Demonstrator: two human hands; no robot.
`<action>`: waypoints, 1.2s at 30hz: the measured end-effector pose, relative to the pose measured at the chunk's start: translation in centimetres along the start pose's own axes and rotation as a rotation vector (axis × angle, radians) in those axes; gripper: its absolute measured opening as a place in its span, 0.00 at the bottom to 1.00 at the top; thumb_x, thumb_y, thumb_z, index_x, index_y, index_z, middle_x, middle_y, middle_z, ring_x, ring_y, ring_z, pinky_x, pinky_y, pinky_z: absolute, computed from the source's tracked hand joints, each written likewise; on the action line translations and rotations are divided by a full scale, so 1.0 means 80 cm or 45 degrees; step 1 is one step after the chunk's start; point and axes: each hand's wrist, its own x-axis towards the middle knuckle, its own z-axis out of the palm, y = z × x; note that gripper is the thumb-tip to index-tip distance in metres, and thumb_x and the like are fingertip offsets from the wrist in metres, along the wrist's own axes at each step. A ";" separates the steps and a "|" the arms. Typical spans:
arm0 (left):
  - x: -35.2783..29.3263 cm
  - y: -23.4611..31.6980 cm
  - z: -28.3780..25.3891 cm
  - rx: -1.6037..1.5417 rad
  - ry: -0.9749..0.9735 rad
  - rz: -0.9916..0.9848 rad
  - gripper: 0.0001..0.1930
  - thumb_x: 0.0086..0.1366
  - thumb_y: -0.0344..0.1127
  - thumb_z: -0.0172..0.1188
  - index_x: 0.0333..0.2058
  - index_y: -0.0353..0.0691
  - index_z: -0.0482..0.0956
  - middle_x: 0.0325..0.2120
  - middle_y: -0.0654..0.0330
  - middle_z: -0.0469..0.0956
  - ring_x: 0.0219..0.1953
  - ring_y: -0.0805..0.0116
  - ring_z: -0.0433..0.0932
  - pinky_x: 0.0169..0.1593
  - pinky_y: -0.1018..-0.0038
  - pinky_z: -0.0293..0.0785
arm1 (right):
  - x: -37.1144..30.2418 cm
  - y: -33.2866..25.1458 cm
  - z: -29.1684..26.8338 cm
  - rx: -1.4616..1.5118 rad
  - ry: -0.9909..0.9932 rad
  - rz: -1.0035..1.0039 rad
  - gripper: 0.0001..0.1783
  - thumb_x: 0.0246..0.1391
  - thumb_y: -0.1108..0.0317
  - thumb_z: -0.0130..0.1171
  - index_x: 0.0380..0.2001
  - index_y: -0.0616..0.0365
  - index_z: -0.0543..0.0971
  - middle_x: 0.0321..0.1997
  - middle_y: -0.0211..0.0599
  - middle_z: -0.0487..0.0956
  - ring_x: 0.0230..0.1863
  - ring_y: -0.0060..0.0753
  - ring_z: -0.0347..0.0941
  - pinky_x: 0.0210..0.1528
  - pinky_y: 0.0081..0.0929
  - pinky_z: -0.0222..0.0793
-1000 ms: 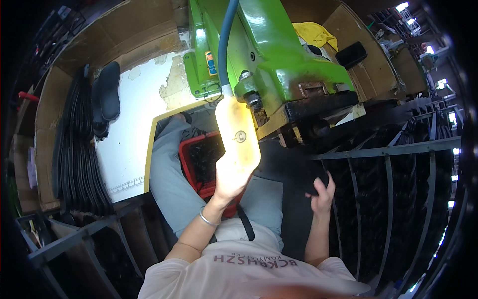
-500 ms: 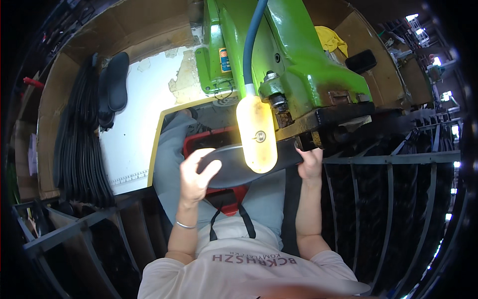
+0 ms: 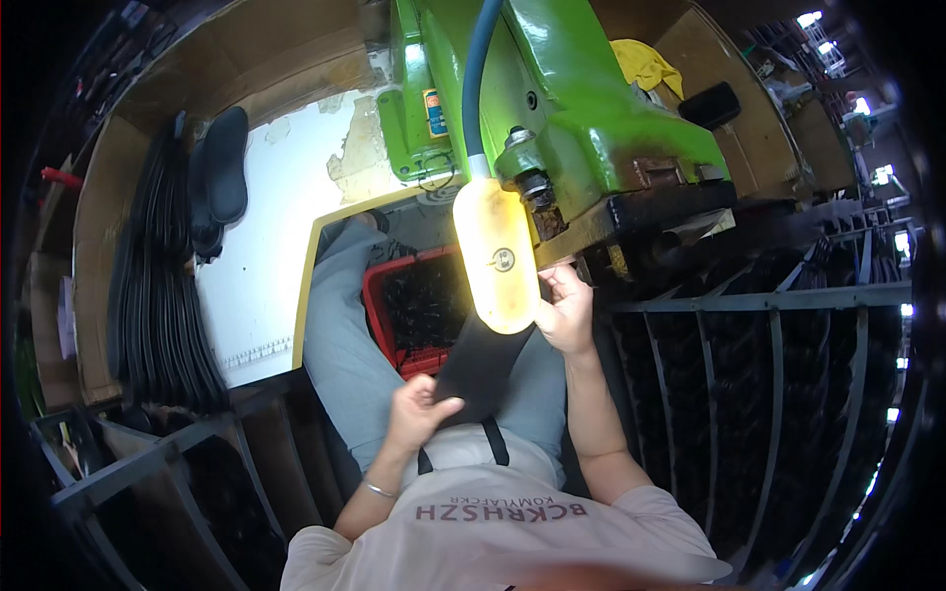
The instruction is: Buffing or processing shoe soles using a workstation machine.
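Observation:
A black shoe sole (image 3: 481, 374) is held slantwise above my lap, its near end low and its far end hidden behind a glowing yellow lamp (image 3: 498, 261). Thumb and fingers of my left hand (image 3: 418, 412) pinch the near left edge. My right hand (image 3: 569, 313) grips the far end on the right, just under the dark working head (image 3: 650, 222) of a green machine (image 3: 591, 108); the lamp covers part of that grip. Below the sole a red crate (image 3: 379, 310) holds many small dark scraps.
On the white worktop (image 3: 261, 286) at left lie a long row of stacked black soles (image 3: 163, 286) and some loose soles (image 3: 229, 163). Cardboard walls (image 3: 99, 246) surround it. Metal racks (image 3: 759, 300) flank me. A yellow cloth (image 3: 645, 67) lies behind the machine.
The sole has swung from lying nearly level across to a steep slant. My left hand has come down toward me, and my right hand has shifted left, out from beside the machine head.

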 end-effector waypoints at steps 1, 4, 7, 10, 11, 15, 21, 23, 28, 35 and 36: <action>0.002 -0.012 0.017 -0.001 -0.047 0.001 0.10 0.52 0.20 0.64 0.33 0.33 0.72 0.34 0.58 0.78 0.37 0.76 0.76 0.44 0.77 0.74 | -0.002 0.008 -0.003 -0.013 0.006 0.086 0.10 0.47 0.78 0.60 0.35 0.68 0.75 0.40 0.36 0.77 0.40 0.21 0.73 0.45 0.20 0.67; 0.011 -0.010 0.044 0.277 -0.072 -0.008 0.10 0.52 0.24 0.65 0.32 0.30 0.74 0.31 0.61 0.79 0.32 0.79 0.76 0.37 0.81 0.75 | -0.003 0.006 -0.002 -0.090 0.030 0.109 0.08 0.47 0.79 0.61 0.32 0.68 0.75 0.38 0.35 0.77 0.38 0.20 0.73 0.41 0.18 0.69; 0.026 -0.009 0.019 0.550 -0.170 0.017 0.10 0.53 0.28 0.66 0.32 0.30 0.76 0.29 0.60 0.79 0.30 0.77 0.78 0.36 0.79 0.75 | 0.004 -0.007 0.001 -0.248 0.050 0.020 0.07 0.47 0.78 0.61 0.30 0.67 0.75 0.33 0.31 0.77 0.34 0.18 0.72 0.38 0.17 0.68; 0.044 0.054 0.012 0.888 -0.341 0.129 0.13 0.53 0.32 0.66 0.34 0.31 0.77 0.29 0.58 0.80 0.32 0.74 0.79 0.36 0.77 0.76 | -0.005 -0.031 -0.013 -0.592 0.198 0.116 0.14 0.38 0.68 0.72 0.24 0.63 0.77 0.19 0.29 0.74 0.21 0.16 0.66 0.26 0.20 0.65; 0.058 0.054 -0.004 0.760 -0.223 0.240 0.15 0.53 0.33 0.66 0.38 0.33 0.77 0.32 0.55 0.79 0.35 0.70 0.80 0.37 0.76 0.77 | -0.011 -0.030 -0.037 -0.777 0.268 0.122 0.13 0.40 0.70 0.70 0.27 0.62 0.76 0.23 0.28 0.74 0.25 0.17 0.67 0.26 0.21 0.66; 0.143 0.157 -0.077 1.239 0.533 0.990 0.16 0.53 0.34 0.64 0.39 0.33 0.76 0.39 0.49 0.77 0.41 0.54 0.76 0.46 0.66 0.72 | -0.025 -0.053 -0.165 -0.198 1.130 0.032 0.17 0.52 0.68 0.60 0.43 0.60 0.70 0.35 0.34 0.73 0.29 0.22 0.70 0.24 0.20 0.70; 0.245 0.288 -0.255 2.282 1.618 0.692 0.30 0.51 0.50 0.64 0.51 0.48 0.69 0.47 0.50 0.71 0.54 0.49 0.65 0.55 0.51 0.59 | 0.038 0.015 -0.252 0.244 1.107 -0.090 0.27 0.50 0.77 0.55 0.54 0.61 0.62 0.36 0.40 0.69 0.30 0.37 0.73 0.35 0.32 0.75; 0.267 0.287 -0.251 2.247 1.779 -0.013 0.31 0.52 0.61 0.58 0.55 0.61 0.66 0.51 0.47 0.67 0.57 0.46 0.61 0.57 0.42 0.53 | 0.083 0.030 -0.218 0.449 1.110 -0.057 0.34 0.51 0.79 0.53 0.60 0.60 0.53 0.36 0.42 0.69 0.30 0.38 0.73 0.33 0.35 0.76; 0.268 0.260 -0.255 2.208 1.675 0.347 0.28 0.54 0.56 0.58 0.54 0.61 0.69 0.52 0.47 0.65 0.55 0.50 0.63 0.54 0.43 0.55 | 0.116 0.049 -0.247 0.359 1.095 0.096 0.39 0.54 0.72 0.55 0.64 0.59 0.47 0.33 0.42 0.70 0.21 0.29 0.71 0.22 0.30 0.76; 0.099 0.173 -0.141 1.481 0.727 0.766 0.25 0.44 0.28 0.66 0.46 0.35 0.74 0.39 0.51 0.73 0.45 0.55 0.72 0.51 0.65 0.66 | 0.078 0.027 -0.216 0.039 1.063 0.432 0.39 0.56 0.61 0.56 0.64 0.59 0.48 0.22 0.34 0.71 0.15 0.19 0.66 0.14 0.19 0.68; 0.073 0.170 -0.107 1.501 0.592 0.728 0.25 0.42 0.28 0.66 0.44 0.32 0.74 0.40 0.50 0.74 0.46 0.54 0.72 0.52 0.65 0.66 | 0.066 0.032 -0.207 0.034 1.063 0.440 0.39 0.56 0.61 0.56 0.64 0.59 0.48 0.22 0.34 0.71 0.15 0.19 0.66 0.14 0.19 0.68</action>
